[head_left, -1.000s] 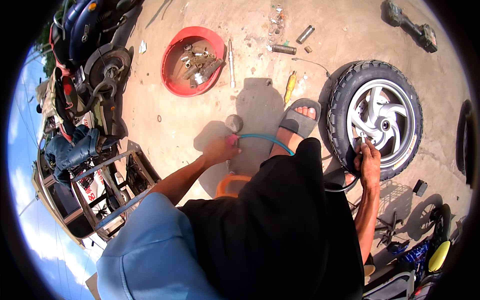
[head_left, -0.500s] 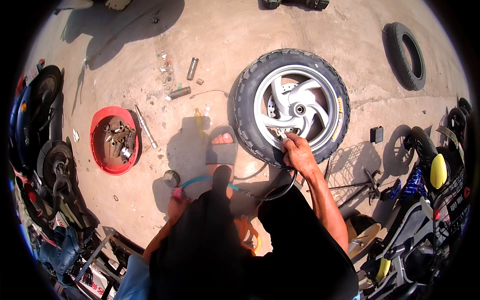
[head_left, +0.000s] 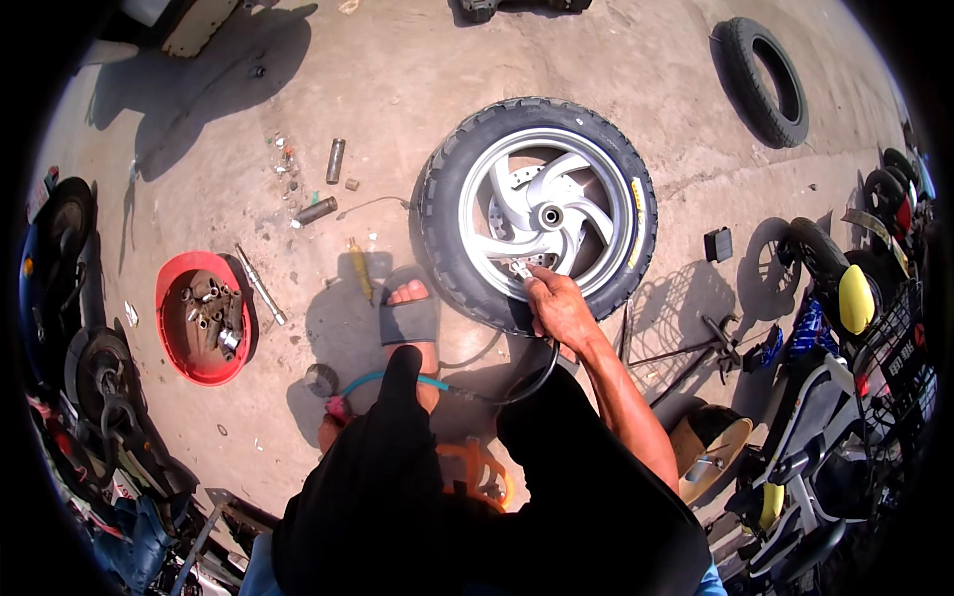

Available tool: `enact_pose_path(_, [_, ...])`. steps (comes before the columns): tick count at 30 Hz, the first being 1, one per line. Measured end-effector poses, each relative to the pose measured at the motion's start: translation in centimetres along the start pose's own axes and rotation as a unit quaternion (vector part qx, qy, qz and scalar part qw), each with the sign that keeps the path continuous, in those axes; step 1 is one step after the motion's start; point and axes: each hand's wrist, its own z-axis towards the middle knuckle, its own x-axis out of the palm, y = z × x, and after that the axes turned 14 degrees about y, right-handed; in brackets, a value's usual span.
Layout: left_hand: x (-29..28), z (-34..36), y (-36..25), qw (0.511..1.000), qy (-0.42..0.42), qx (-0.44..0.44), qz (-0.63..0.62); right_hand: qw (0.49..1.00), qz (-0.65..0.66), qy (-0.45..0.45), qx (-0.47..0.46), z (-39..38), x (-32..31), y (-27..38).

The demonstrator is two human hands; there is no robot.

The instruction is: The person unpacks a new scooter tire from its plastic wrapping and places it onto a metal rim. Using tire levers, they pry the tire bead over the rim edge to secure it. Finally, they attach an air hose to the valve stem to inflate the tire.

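A silver spoked wheel [head_left: 509, 245] with a knobbly black tyre [head_left: 440, 223] lies flat on the ground before me. At the rim's near side my right hand [head_left: 561, 313] is closed on the metal end fitting [head_left: 519, 270] of an air hose, by the spokes. The black hose [head_left: 542, 382] curves down from that hand and joins a teal length [head_left: 373, 377] running left. Low on the left, my left hand [head_left: 330, 431] is closed round a pinkish-red handle [head_left: 339, 408], partly hidden by my leg. Beside it is a round, dark gauge-like part [head_left: 321, 378].
A red bowl [head_left: 165, 328] of sockets stands left, a metal bar [head_left: 260, 285] beside it. Two tubular sockets [head_left: 336, 161] lie farther off. A loose tyre [head_left: 733, 65] is far right, a small black block [head_left: 717, 245] nearer. Parked scooters [head_left: 825, 477] line both sides.
The whole view has shifted, so the wheel and bowl sit farther left in the picture. My right hand keeps its place at the rim, and my left hand is now more hidden by my leg.
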Motion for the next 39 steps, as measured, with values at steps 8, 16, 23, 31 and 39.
enact_pose_path(8, [0.3,0.9,-0.2,1.0,0.0,0.004,0.006,1.0,-0.023,0.002,-0.005,0.0,-0.1,0.0])
enact_pose_path(16, [0.0,0.4,-0.1,1.0,0.001,0.008,0.011,0.991,0.13,0.033,0.01,-1.1,-0.1,1.8])
enact_pose_path(23, [0.3,-0.2,-0.3,1.0,0.004,0.0,0.007,0.994,0.103,0.039,-0.002,-0.9,-0.2,1.4])
enact_pose_path(31, [0.6,-0.4,-0.6,1.0,0.003,-0.003,0.006,0.998,0.06,0.014,0.025,-1.4,0.3,2.3])
enact_pose_path(39, [1.0,-1.1,0.8,1.0,-0.008,0.012,-0.021,1.0,-0.019,0.023,0.002,-0.4,0.6,1.4])
